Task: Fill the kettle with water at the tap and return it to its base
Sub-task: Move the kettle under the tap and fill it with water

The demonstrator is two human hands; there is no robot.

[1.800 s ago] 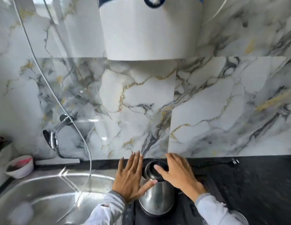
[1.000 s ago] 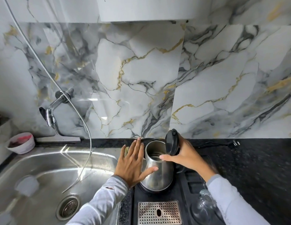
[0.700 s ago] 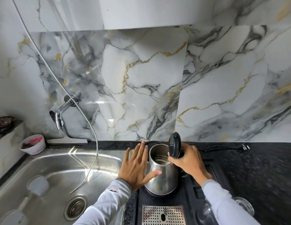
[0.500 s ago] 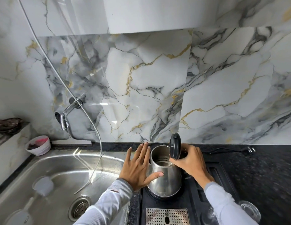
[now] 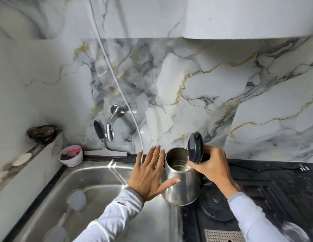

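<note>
The steel kettle (image 5: 182,186) hangs tilted over the sink's right rim, its black lid (image 5: 195,147) standing upright and its inside showing no water that I can see. My right hand (image 5: 210,165) is closed around the handle behind the lid. My left hand (image 5: 150,173) lies flat with fingers spread along the kettle's left side, thumb touching the body. The chrome tap (image 5: 110,131) juts from the marble wall up and to the left, with no water running. The round black base (image 5: 216,209) lies uncovered just right of the kettle's bottom.
The steel sink (image 5: 92,187) holds round pale lids. A white hose (image 5: 117,81) hangs past the tap. A squeegee (image 5: 99,135) leans behind the sink, beside a white bowl (image 5: 71,155). A plug (image 5: 303,167) lies on the black counter, and a perforated grate (image 5: 223,235) lies near the front.
The kettle has come up off its base and shifted left to the sink's edge, with both hands still on it. The lid stays upright. My view has swung left toward the tap.
</note>
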